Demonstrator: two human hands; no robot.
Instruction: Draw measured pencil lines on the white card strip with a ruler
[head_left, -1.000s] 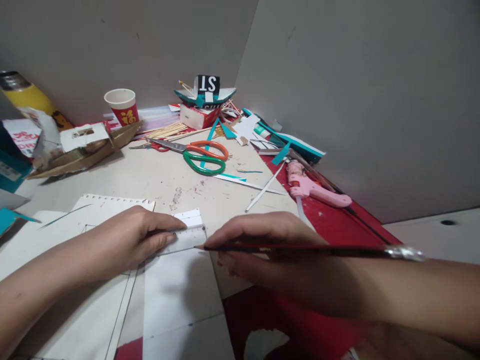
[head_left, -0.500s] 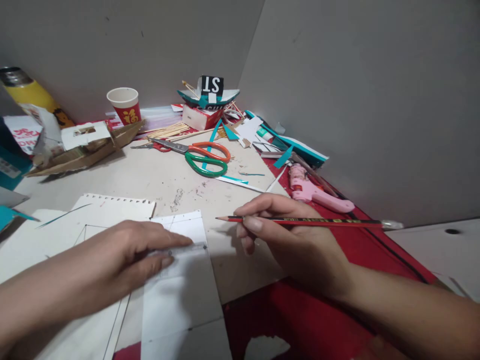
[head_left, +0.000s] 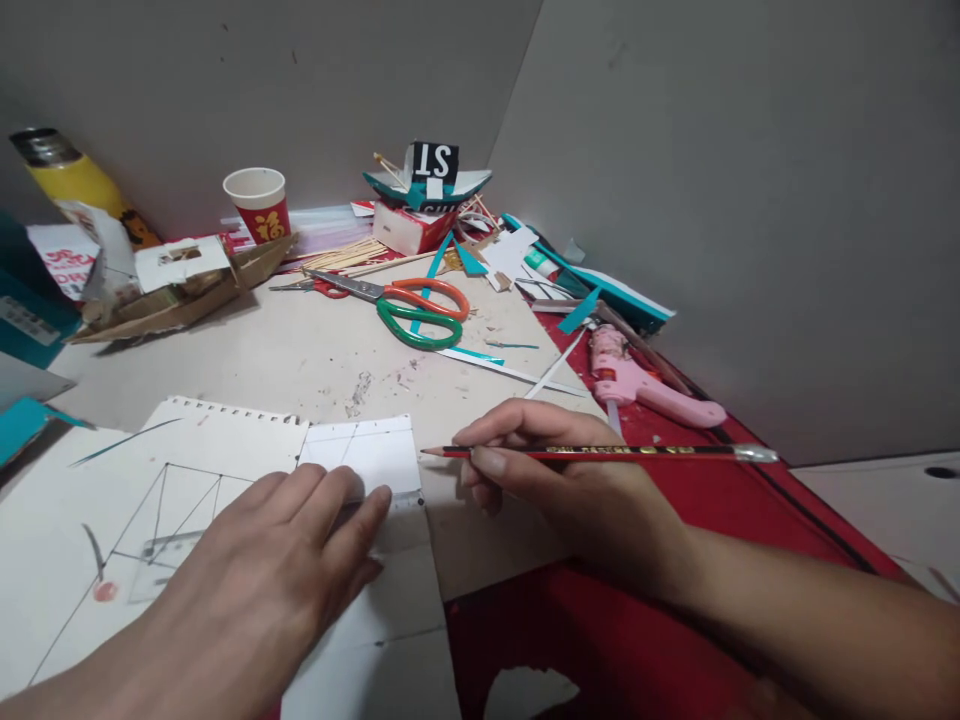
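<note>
My left hand (head_left: 277, 560) presses down with its fingers apart on a clear ruler (head_left: 409, 498), which lies across a white card strip (head_left: 375, 590) with thin drawn lines. My fingers hide most of the ruler's middle. Its other end shows through over a drawing on the spiral-bound sheet (head_left: 225, 435) to the left. My right hand (head_left: 555, 480) pinches a red and black pencil (head_left: 660, 453) between thumb and fingers. The pencil lies nearly level, its sharpened tip just right of the card's edge, apart from the ruler.
Orange-and-green-handled scissors (head_left: 424, 312) lie ahead, with thin sticks and paper scraps. A pink glue gun (head_left: 652, 385) rests at the right. Along the back stand a paper cup (head_left: 259, 205), a yellow bottle (head_left: 82, 185), a cardboard boat (head_left: 172, 305) and a teal model boat (head_left: 427, 190).
My left hand has turned and spread its fingers over the ruler, uncovering more of the drawing. The pencil tip has come slightly left and lower. The view has shifted a little.
</note>
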